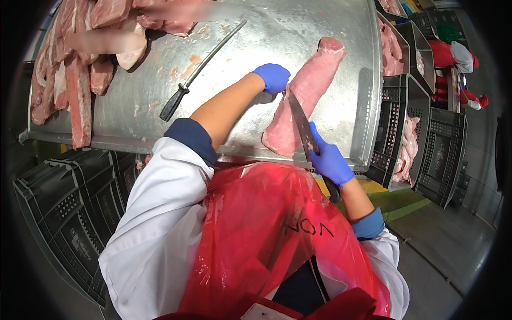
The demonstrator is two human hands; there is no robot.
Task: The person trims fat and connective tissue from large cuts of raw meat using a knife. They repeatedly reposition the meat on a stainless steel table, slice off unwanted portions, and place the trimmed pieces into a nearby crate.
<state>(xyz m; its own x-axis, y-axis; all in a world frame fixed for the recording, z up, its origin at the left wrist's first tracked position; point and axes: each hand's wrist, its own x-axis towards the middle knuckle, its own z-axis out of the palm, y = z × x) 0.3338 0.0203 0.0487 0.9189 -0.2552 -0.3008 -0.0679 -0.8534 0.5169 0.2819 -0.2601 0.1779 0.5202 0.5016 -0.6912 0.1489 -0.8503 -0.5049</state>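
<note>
A long pink pork loin [312,80] lies diagonally on the steel tray table [130,106]. My left hand [271,77], in a blue glove, is curled at the loin's left edge; what its fingers hold, if anything, is hidden. My right hand [328,160], also gloved in blue, grips a long knife [300,118], whose blade lies along the loin's lower part with the tip near my left hand. To the left of my left arm rests a sharpening steel [197,69] with a black handle [173,102].
Pork pieces [74,101] are heaped at the table's upper left. Crates with meat [404,149] line the right side, and dark crates [61,218] stand below left. People in red and white [458,56] are at the far right. A red plastic apron [256,224] covers my front.
</note>
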